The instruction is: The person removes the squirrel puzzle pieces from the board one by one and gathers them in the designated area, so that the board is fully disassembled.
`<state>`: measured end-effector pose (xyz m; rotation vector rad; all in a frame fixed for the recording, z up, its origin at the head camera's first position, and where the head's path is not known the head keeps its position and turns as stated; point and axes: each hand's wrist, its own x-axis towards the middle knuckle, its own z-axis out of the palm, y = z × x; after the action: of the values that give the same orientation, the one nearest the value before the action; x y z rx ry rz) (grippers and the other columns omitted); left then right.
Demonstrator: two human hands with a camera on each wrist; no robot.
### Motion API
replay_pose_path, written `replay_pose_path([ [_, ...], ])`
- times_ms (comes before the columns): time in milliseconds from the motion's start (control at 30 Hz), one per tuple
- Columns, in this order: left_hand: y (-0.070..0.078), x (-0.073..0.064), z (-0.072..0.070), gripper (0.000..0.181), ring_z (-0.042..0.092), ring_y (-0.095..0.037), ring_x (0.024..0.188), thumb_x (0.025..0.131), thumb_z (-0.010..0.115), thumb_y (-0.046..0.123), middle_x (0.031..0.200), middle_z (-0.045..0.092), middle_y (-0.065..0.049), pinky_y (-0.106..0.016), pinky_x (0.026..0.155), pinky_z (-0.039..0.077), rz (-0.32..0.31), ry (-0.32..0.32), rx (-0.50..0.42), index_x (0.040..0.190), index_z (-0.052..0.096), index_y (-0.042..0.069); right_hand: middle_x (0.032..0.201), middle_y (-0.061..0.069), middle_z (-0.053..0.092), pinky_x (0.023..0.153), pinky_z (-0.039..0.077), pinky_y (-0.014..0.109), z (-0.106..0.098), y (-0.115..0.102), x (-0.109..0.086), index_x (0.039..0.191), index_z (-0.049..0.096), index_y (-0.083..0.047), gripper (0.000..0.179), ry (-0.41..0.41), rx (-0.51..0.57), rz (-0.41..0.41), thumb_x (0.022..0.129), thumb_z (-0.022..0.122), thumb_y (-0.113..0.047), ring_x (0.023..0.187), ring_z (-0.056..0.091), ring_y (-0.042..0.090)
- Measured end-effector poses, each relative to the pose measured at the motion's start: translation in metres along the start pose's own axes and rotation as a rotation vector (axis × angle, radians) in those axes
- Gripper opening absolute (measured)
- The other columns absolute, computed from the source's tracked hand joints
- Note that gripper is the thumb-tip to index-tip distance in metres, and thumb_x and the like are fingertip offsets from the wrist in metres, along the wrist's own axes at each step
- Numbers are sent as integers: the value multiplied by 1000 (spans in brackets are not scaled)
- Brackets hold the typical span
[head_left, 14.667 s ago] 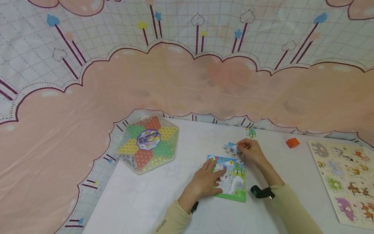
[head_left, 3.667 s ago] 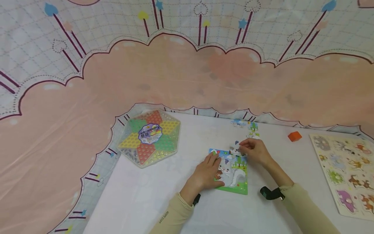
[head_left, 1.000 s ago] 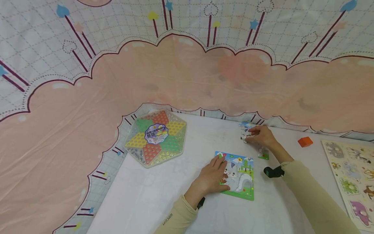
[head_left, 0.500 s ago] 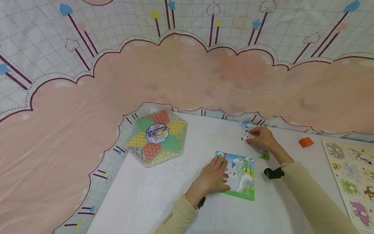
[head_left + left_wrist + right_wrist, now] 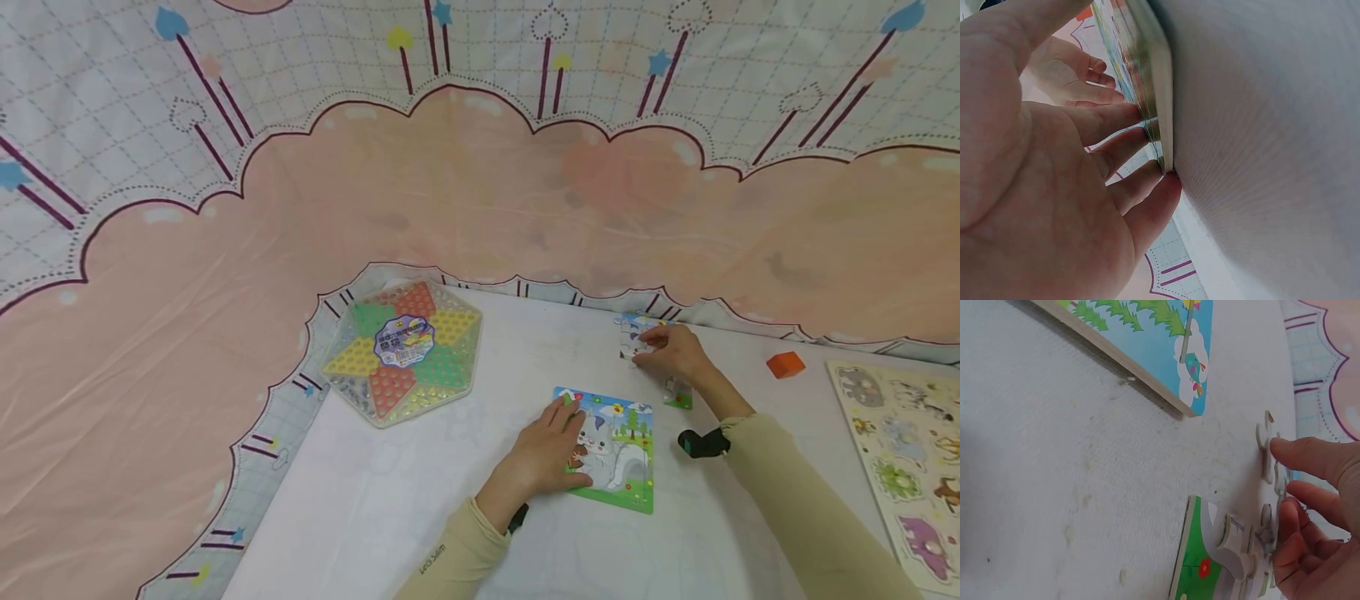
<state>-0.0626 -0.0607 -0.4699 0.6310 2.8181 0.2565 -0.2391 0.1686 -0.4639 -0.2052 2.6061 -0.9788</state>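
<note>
My left hand [image 5: 538,457] rests on the left side of a squirrel picture puzzle board [image 5: 617,479], fingers extended over it. In the left wrist view its fingertips lie along the board's edge [image 5: 1164,106]. Beyond the board, my right hand [image 5: 678,354] pinches a jigsaw piece [image 5: 630,343] with part of a grey-and-white animal face, between thumb and index finger. Sky-blue pieces [image 5: 637,319] lie right behind it. A piece with green grass and a red flower [image 5: 1204,567] lies beside grey ones under the right hand, which partly hides the group.
A hexagonal Chinese checkers box [image 5: 401,354] lies at the left back. To the right are an orange block [image 5: 785,364] and an animal peg puzzle board [image 5: 896,442]. Patterned cloth [image 5: 517,208] rises behind the table's back edge.
Since several seconds ago, my right hand has carried the animal-face piece from over the board back to the loose pieces. Over the last second both hands have stayed nearly still.
</note>
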Motion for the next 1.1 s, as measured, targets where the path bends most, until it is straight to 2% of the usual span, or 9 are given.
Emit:
replay_pose_path([
  [267, 1, 2, -2, 88, 22, -26, 147, 85, 70, 55, 158, 28, -9, -29, 108, 38, 12, -6, -26, 151, 38, 6, 111, 26, 62, 75, 48, 31, -7, 3, -14, 119, 63, 12, 39, 59, 32, -59, 90, 71, -14, 97, 58, 34],
  [467, 1, 1, -1, 88, 23, -27, 147, 84, 71, 55, 158, 29, -9, -29, 108, 38, 15, 2, -39, 150, 38, 6, 103, 22, 65, 72, 49, 27, -1, 4, -28, 115, 65, 10, 34, 62, 46, -85, 91, 70, -13, 94, 60, 33],
  [733, -1, 2, -3, 88, 23, -28, 147, 84, 72, 53, 158, 29, -9, -33, 107, 40, 8, 1, -71, 150, 38, 6, 91, 14, 68, 66, 48, 23, 14, 3, -52, 108, 68, 9, 29, 25, 45, -180, 88, 73, -12, 82, 59, 23],
  [933, -2, 4, -2, 89, 21, -28, 147, 85, 72, 53, 159, 28, -9, -35, 108, 39, 5, -14, -80, 151, 37, 6, 93, 11, 67, 69, 48, 23, 25, 5, -69, 106, 70, 7, 25, -2, 32, -211, 88, 74, -10, 80, 58, 20],
  [1100, -1, 6, 0, 89, 21, -28, 147, 85, 71, 54, 159, 27, -9, -36, 108, 39, 11, -15, -71, 151, 36, 6, 94, 10, 66, 71, 49, 25, 34, 2, -89, 102, 72, 5, 21, -29, 39, -268, 87, 75, -9, 80, 58, 19],
])
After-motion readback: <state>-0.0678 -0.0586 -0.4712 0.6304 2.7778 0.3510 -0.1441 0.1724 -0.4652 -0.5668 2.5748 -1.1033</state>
